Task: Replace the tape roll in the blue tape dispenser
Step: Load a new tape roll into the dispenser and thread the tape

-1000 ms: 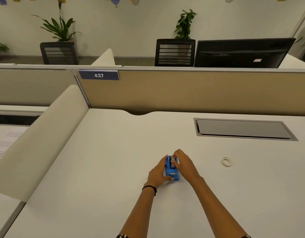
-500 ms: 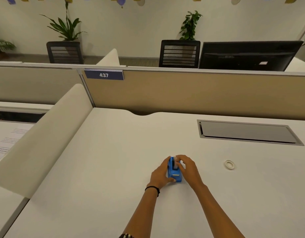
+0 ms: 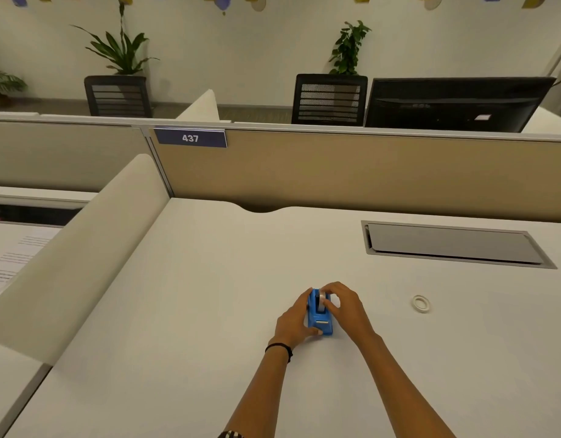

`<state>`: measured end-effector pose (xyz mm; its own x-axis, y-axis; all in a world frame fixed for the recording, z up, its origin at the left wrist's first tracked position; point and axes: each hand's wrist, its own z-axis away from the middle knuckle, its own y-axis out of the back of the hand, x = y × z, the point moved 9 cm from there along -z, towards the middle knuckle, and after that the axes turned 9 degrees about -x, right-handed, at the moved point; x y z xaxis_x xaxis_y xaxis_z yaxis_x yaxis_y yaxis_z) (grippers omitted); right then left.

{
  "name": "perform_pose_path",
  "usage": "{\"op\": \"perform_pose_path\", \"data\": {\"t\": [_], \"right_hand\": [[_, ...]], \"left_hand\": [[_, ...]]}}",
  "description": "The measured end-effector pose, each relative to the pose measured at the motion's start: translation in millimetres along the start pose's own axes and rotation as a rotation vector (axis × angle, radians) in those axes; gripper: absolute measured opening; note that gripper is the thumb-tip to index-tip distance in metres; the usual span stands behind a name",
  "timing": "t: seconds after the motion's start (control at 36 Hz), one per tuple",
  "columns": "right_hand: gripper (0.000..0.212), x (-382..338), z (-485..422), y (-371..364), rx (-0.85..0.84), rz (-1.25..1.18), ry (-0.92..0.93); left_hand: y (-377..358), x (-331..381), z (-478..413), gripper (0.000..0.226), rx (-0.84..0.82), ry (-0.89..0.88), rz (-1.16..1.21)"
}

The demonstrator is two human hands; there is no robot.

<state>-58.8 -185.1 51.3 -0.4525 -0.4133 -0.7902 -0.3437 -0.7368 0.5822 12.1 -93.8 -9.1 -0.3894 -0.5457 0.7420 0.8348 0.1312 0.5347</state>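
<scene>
The left hand (image 3: 293,324) grips the blue tape dispenser (image 3: 318,324) by its left side. The right hand (image 3: 347,308) pinches the tape roll (image 3: 320,300) seated in it. The dispenser stands nearer than and left of the grey hatch (image 3: 452,245), its long axis running away from the person, cutter end nearest. A white ring (image 3: 420,303) lies just short of the hatch.

I can read only "437", white on the dark blue plate (image 3: 190,138) at the top edge of the partition (image 3: 351,175) along my desk's (image 3: 193,327) far edge.

Dispenser (image 3: 319,320) on desk (image 3: 209,311), probable tape ring (image 3: 421,303) rightward.
</scene>
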Motion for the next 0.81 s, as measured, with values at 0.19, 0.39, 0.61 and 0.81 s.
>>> {"op": "perform_pose_path", "data": {"t": [0.19,0.39,0.61,0.81], "right_hand": [[0.029,-5,-1,-1,-0.014,0.044,0.022],[0.017,-6,-9,3,0.005,0.073,0.02],[0.026,-14,-23,0,-0.075,0.136,0.019],[0.014,-9,-23,5,-0.048,0.065,-0.001]], "left_hand": [[0,2,1,0.09,0.002,0.001,-0.002],[0,-1,1,0.092,0.005,0.007,-0.026],[0,-1,1,0.09,0.005,0.004,-0.035],[-1,-3,0,0.092,0.009,0.014,-0.056]]}}
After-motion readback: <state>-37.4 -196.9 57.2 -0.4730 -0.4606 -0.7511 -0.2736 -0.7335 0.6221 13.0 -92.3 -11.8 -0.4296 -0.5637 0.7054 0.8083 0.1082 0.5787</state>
